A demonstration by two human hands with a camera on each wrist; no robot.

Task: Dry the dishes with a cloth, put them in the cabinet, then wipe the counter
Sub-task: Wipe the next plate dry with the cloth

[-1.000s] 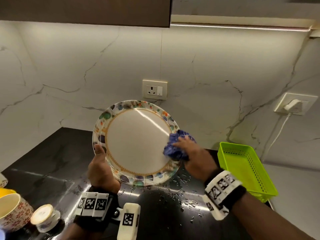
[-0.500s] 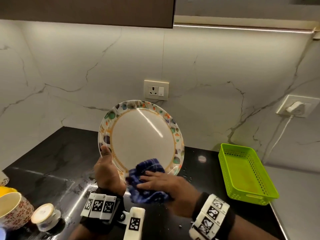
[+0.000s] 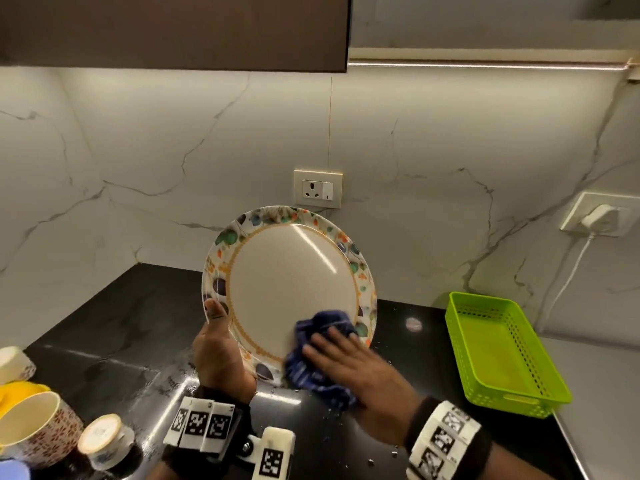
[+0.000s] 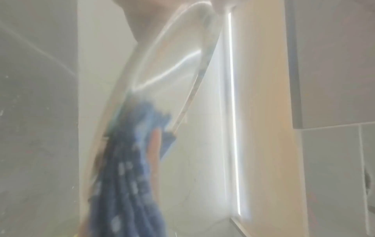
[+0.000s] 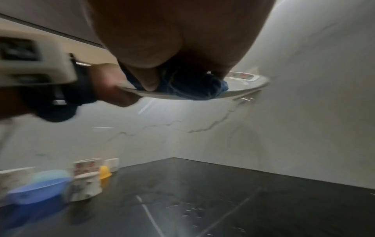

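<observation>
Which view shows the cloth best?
Head view: the blue cloth is sharp, pressed on the plate under the right hand. Left wrist shows it blurred; right wrist shows it dark, mostly hidden under the palm.

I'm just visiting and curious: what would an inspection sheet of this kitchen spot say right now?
Surface: black counter, water drops on it.
Job's things: plate held upright; blue cloth against its lower right face.
Clutter: mugs and bowls at left; green basket at right, nothing in it.
Grippers: left hand grips the plate's rim; right hand presses the cloth, fingers straight.
Cables: white cord from a wall plug.
Surroundings: marble wall, socket, dark cabinet overhead.
</observation>
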